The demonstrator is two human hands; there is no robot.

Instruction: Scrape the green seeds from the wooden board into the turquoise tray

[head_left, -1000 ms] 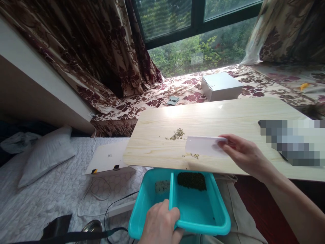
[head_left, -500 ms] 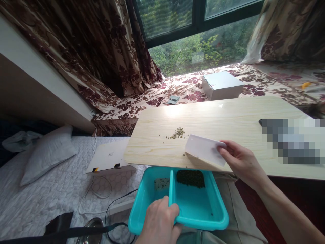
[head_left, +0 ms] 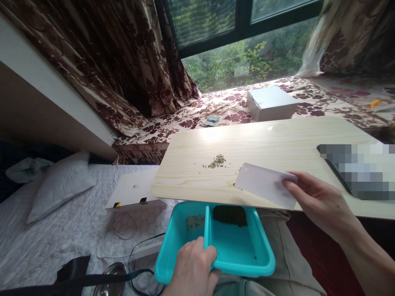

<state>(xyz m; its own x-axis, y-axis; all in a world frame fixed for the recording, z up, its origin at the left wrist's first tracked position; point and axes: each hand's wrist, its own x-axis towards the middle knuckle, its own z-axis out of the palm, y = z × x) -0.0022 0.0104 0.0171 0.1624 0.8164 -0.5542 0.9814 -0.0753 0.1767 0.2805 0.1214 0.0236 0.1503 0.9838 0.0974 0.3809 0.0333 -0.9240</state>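
Note:
My left hand (head_left: 195,263) grips the near rim of a turquoise two-compartment tub (head_left: 262,250), at its divider. Dark granules (head_left: 230,215) lie at the far end of the tub's right compartment; a paler patch of small grains (head_left: 195,222) is in the left one. Over the table's near edge, my right hand (head_left: 314,197) pinches the right end of a translucent white plastic scraper card (head_left: 267,184). The card is tilted, its left end close to a few grains on the wood. Farther left on the tabletop sits a small loose pile of greenish-brown grains (head_left: 217,161).
The pale wooden table (head_left: 185,144) spans the middle, with a dark pixelated device (head_left: 339,168) at its right. A white box (head_left: 273,102) stands on the floral window seat behind. On the bed at left are a flat white box (head_left: 132,189), cables and a metal bowl (head_left: 111,279).
My right hand has moved the card to the right across the table, away from the pile, uncovering a few grains. My left hand keeps its hold on the tub.

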